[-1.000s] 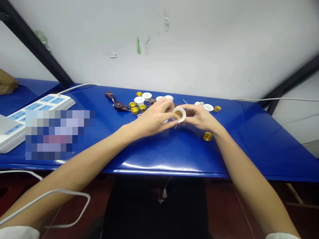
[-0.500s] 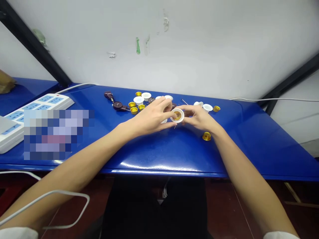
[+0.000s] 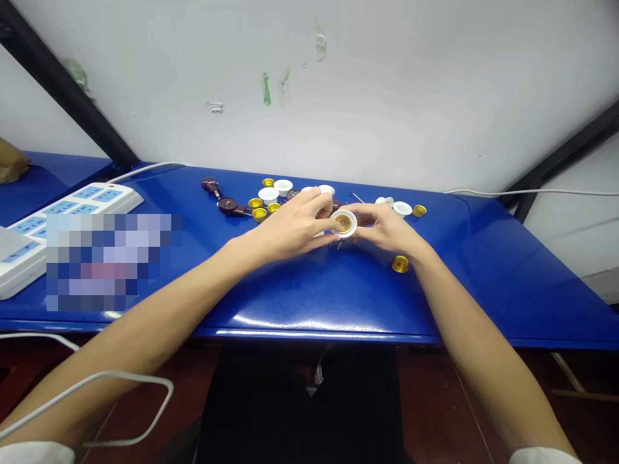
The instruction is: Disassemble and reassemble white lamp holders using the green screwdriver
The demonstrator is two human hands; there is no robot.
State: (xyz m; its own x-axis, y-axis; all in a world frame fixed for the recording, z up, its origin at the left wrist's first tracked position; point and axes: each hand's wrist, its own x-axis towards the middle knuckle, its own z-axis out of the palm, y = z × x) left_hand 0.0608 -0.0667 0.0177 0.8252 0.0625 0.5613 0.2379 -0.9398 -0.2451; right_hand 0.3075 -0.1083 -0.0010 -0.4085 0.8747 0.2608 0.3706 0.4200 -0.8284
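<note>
Both hands (image 3: 296, 225) (image 3: 391, 229) on white-rimmed piece (image 3: 344, 225), well behind table's front edge (image 3: 319, 334).

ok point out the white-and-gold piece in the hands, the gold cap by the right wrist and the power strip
White-and-gold piece (image 3: 345, 223): head view, on its gold inside.
Gold cap (image 3: 400, 265): head view, on its ribbed side.
Power strip (image 3: 60, 207): head view, on a blue socket panel.

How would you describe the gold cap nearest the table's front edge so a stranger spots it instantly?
On the blue table, find the right hand. Beside its wrist, on the inner side, sits a ribbed gold cap. Other loose gold caps lie farther back, near white rings.
</note>
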